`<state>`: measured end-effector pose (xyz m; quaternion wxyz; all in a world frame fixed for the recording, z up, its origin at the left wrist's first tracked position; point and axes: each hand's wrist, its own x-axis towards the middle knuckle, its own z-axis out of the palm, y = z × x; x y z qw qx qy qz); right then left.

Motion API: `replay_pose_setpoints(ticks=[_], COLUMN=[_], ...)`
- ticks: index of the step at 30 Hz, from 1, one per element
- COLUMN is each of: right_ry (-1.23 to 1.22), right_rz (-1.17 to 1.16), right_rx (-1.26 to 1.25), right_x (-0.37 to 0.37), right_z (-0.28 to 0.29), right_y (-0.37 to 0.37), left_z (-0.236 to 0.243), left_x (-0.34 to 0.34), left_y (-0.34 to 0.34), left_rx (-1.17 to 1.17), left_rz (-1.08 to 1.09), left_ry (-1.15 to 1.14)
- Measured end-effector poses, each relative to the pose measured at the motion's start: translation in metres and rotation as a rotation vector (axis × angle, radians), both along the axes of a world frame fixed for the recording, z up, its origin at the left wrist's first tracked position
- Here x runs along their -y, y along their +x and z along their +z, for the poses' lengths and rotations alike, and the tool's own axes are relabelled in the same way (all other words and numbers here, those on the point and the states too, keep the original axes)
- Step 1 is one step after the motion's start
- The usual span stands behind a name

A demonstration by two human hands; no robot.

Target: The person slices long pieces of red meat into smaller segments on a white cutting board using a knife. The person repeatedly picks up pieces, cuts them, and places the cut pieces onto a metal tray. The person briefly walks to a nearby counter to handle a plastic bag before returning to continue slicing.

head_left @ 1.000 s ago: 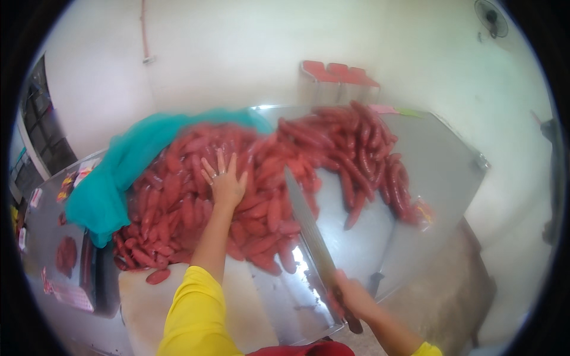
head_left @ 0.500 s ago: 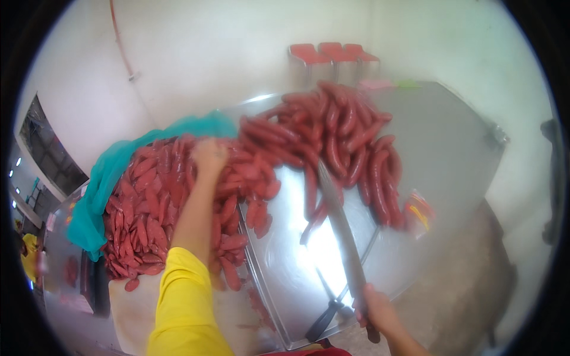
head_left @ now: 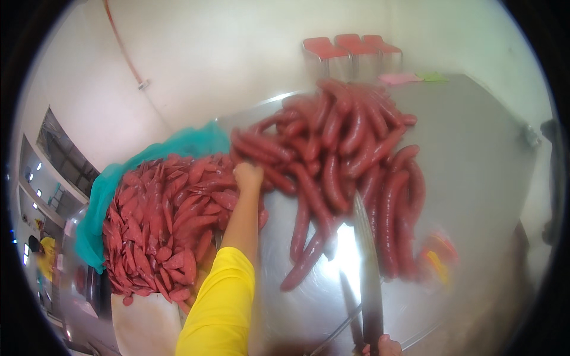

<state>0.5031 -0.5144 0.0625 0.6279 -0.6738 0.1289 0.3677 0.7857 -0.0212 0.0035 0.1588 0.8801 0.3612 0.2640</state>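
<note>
My right hand point(head_left: 386, 345) grips a long knife point(head_left: 370, 267) at the lower edge of the view. Its blade points away from me, and the tip reaches the near side of a heap of whole red sausages point(head_left: 332, 127). Where that heap meets a pile of slanted sausage slices point(head_left: 157, 219), my left hand point(head_left: 248, 176) reaches in with curled fingers. Whatever those fingers hold is hidden. One whole sausage point(head_left: 303, 264) lies diagonally in front of the heap, left of the blade.
Under the sausages spreads a shiny metal table point(head_left: 475, 136). Teal mesh cloth point(head_left: 95, 207) borders the slices, and a white cutting board point(head_left: 142, 323) sits nearer me. At right lies a blurred yellow-and-red packet point(head_left: 438, 258). Red stools point(head_left: 350, 46) stand behind. Far left, a person point(head_left: 46, 261) wears yellow.
My left hand has moved right, from above the slices to the edge of the whole sausages. The view has shifted, and my right hand with the knife now appears lower in it.
</note>
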Motion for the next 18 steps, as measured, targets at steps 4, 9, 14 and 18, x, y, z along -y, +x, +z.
replay_pose_setpoints(ticks=[4,9,14,18], right_ry=[0.013,0.024,-0.017,-0.069], right_rz=[0.000,0.022,0.034,0.053], right_rx=[-0.023,0.001,-0.025,0.074], right_x=[0.001,-0.004,-0.010,-0.005], right_z=[-0.005,-0.003,0.000,0.006], right_y=[0.009,0.009,-0.012,-0.029], left_z=[-0.014,-0.010,-0.005,-0.007], left_x=[-0.033,-0.066,-0.045,-0.018], left_y=[0.021,0.026,0.022,0.018], left_rx=[-0.207,-0.211,-0.249,-0.147], left_rz=[0.013,-0.007,0.078,0.138], left_ry=[0.011,-0.281,-0.240,-0.146])
